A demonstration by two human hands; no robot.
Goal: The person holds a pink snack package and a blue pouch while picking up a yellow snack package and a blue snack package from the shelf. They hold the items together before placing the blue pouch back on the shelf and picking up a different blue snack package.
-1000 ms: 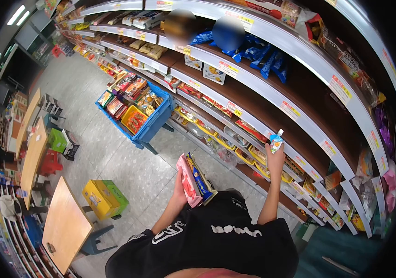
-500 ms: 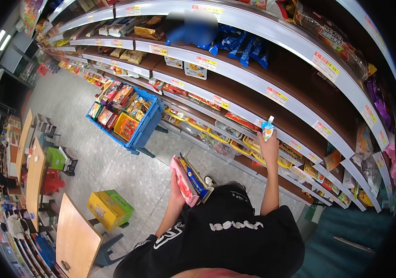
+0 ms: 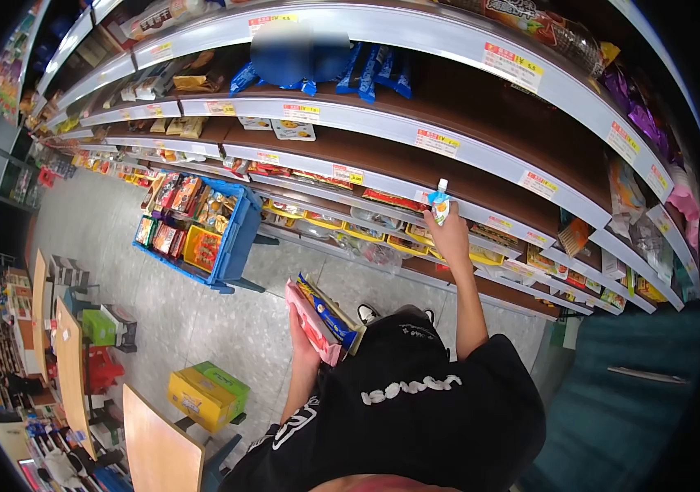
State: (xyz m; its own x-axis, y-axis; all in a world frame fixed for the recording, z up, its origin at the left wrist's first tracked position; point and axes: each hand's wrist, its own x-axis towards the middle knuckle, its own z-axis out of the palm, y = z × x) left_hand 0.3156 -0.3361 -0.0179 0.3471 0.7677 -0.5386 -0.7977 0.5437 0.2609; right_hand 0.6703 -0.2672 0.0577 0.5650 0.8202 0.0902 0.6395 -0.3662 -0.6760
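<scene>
My right hand (image 3: pixel 451 236) is raised in front of the store shelves, closed around a small spouted pouch (image 3: pixel 440 208) with a white cap and a blue-and-white print. The pouch is upright, cap on top, by the front edge of a brown shelf (image 3: pixel 489 182). Lower down and to the left, my left hand (image 3: pixel 301 343) grips several long snack packs side by side. One is a pink pack (image 3: pixel 311 322), and beside it lies a dark blue pack (image 3: pixel 329 310) with yellow print. The left fingers are partly hidden behind the packs.
A blue crate (image 3: pixel 239 238) full of packaged snacks stands left of the shelves. Blue snack packs (image 3: pixel 375 74) lie on an upper shelf. A yellow-green carton (image 3: pixel 206 394) and a wooden tabletop (image 3: pixel 157 439) are at lower left. Dark green fabric (image 3: pixel 620 410) hangs at right.
My view has turned, so the shelves and both hands sit further left in it. Both hands keep the same things, and the pouch stays near the shelf edge.
</scene>
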